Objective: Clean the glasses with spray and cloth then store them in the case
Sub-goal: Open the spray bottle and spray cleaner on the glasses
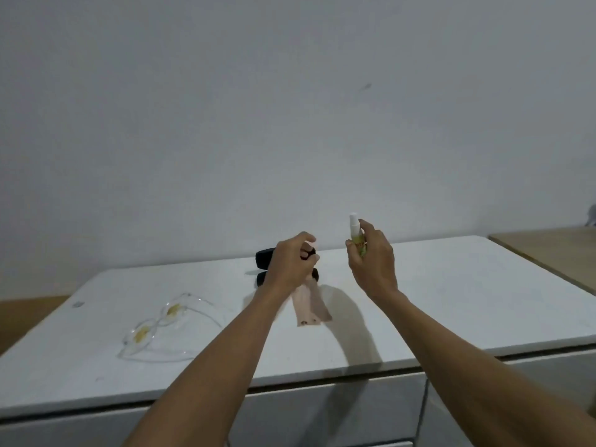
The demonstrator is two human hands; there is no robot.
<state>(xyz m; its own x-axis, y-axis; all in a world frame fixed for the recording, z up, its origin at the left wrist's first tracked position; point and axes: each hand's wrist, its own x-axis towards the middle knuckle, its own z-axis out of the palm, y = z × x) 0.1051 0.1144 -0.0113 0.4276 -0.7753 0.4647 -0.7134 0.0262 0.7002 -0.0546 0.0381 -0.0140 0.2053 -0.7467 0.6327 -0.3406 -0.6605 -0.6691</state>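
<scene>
Clear-framed glasses [161,324] with yellowish smears on the lenses lie unfolded on the white cabinet top [451,301], at the left. My left hand [292,262] is raised above the top and grips a pale pink cloth [311,306] that hangs down from it. My right hand [372,262] holds a small spray bottle [356,235] upright, its white nozzle turned toward the cloth. A black glasses case [266,264] stands open behind my left hand and is partly hidden by it.
A plain white wall rises right behind the cabinet. A wooden surface [554,253] adjoins the cabinet at the right. Drawer fronts [322,414] run below the front edge. A small grey mark [77,304] sits near the left edge.
</scene>
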